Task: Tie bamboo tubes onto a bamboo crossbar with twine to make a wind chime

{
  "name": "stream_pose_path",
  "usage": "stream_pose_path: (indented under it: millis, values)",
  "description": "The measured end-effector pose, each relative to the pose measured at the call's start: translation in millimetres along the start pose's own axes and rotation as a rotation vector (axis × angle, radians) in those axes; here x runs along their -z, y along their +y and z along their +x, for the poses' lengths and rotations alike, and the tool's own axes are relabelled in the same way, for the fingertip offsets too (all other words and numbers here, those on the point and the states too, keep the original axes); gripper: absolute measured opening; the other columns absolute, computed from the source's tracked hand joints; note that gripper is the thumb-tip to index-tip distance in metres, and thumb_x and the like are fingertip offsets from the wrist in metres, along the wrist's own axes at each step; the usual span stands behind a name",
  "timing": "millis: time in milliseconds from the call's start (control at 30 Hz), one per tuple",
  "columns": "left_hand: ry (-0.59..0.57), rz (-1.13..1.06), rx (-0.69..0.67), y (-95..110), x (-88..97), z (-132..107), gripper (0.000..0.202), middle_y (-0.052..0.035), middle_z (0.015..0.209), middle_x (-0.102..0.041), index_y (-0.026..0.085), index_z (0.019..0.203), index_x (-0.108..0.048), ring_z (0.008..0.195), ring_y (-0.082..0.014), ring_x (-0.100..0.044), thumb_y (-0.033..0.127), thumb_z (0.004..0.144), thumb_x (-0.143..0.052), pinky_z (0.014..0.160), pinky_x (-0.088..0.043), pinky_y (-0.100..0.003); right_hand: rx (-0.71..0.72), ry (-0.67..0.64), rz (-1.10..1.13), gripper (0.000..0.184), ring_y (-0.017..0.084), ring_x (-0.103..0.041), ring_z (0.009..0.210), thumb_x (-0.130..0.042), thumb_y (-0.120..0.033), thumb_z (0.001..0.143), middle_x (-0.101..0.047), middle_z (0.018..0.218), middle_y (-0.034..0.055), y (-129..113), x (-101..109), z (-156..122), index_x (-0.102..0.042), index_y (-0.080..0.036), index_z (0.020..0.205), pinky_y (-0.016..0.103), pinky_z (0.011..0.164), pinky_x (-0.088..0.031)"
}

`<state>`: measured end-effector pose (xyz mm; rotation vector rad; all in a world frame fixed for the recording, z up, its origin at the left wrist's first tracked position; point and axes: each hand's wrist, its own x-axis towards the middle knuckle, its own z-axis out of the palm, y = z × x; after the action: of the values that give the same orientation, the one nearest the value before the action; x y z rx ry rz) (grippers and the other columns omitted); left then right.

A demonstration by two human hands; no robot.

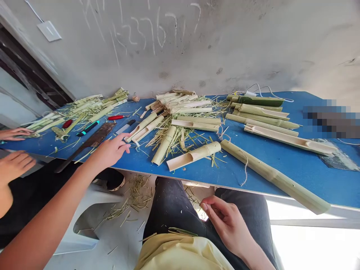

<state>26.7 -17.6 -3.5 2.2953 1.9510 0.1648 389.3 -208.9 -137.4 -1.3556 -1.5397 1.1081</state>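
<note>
My left hand (pixel 114 150) reaches over the front of the blue table with its fingers apart. Its fingertips are beside the end of a split bamboo piece (pixel 146 132); whether they touch it I cannot tell. A knife blade (pixel 125 126) with a dark handle and a broad rusty cleaver (pixel 98 138) lie close by. My right hand (pixel 229 223) hovers over my lap, thumb and forefinger pinched together; anything between them is too small to make out. Nearest it on the table are a notched bamboo tube (pixel 194 155) and a long bamboo tube (pixel 275 176) with string.
Bamboo slats and shavings (pixel 185 105) are heaped mid-table on the blue table (pixel 140 164). Cut bamboo lengths (pixel 264 112) lie at the right. Red-handled (pixel 116 117) and teal-black (pixel 88 128) tools lie left, near another person's hands (pixel 17 165). Shavings (pixel 137 195) litter the floor.
</note>
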Motion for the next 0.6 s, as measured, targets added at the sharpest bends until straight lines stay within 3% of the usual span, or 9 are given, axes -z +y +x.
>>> stream_pose_path:
  millis: [133,233,300,367,500,600]
  values:
    - [0.062,-0.362,0.049,-36.5,16.7,10.0,0.051,0.0058,0.076,-0.073,0.021,0.151,-0.049,0.055,-0.0110,-0.052,0.043,0.105,-0.050,0.057,-0.043,-0.020,-0.002,-0.011,-0.011,0.049,0.012,-0.040,0.057,-0.052,-0.060,0.107,-0.055,0.065,-0.0011,-0.3,-0.1,0.4,-0.070,-0.018,0.091,0.026,0.053,-0.028]
    - [0.266,-0.440,0.193,-80.8,28.4,12.3,0.051,0.0057,0.075,-0.073,0.018,0.145,-0.052,0.053,-0.0070,-0.049,0.045,0.102,-0.057,0.058,-0.045,-0.017,0.018,0.010,-0.044,0.049,0.013,-0.043,0.059,-0.051,-0.060,0.107,-0.060,0.068,0.0007,2.7,1.4,0.8,-0.071,-0.018,0.091,0.026,0.053,-0.031]
    - [0.446,-0.407,0.312,-111.7,33.7,14.2,0.049,0.0053,0.069,-0.072,0.015,0.137,-0.053,0.048,-0.0057,-0.046,0.047,0.100,-0.059,0.054,-0.043,-0.016,0.022,0.020,-0.064,0.050,0.013,-0.044,0.059,-0.051,-0.060,0.107,-0.062,0.069,0.0015,5.5,1.7,2.0,-0.072,-0.018,0.091,0.026,0.052,-0.031]
    - [0.555,-0.356,0.401,-137.9,35.7,18.7,0.042,0.0064,0.060,-0.069,0.014,0.128,-0.053,0.043,-0.0060,-0.043,0.046,0.101,-0.057,0.049,-0.039,-0.015,0.020,0.015,-0.078,0.050,0.013,-0.043,0.059,-0.050,-0.060,0.107,-0.062,0.069,0.0016,6.6,1.4,4.0,-0.072,-0.018,0.091,0.025,0.051,-0.030]
    - [0.563,-0.187,0.410,-167.5,28.5,34.4,0.021,0.0075,0.056,-0.067,0.015,0.111,-0.054,0.045,-0.0095,-0.054,0.033,0.099,-0.056,0.050,-0.043,-0.016,0.015,-0.012,-0.087,0.050,0.013,-0.042,0.060,-0.051,-0.059,0.107,-0.061,0.069,0.0012,-0.9,-0.1,8.5,-0.072,-0.018,0.091,0.025,0.054,-0.033]
    - [0.513,0.014,0.261,-172.7,19.8,42.0,0.014,0.0052,0.058,-0.068,0.015,0.101,-0.061,0.052,-0.0129,-0.057,0.028,0.095,-0.060,0.050,-0.040,-0.018,0.016,-0.002,-0.103,0.049,0.013,-0.044,0.061,-0.051,-0.059,0.107,-0.061,0.069,0.0012,-10.0,-0.4,8.5,-0.071,-0.018,0.088,0.025,0.054,-0.034]
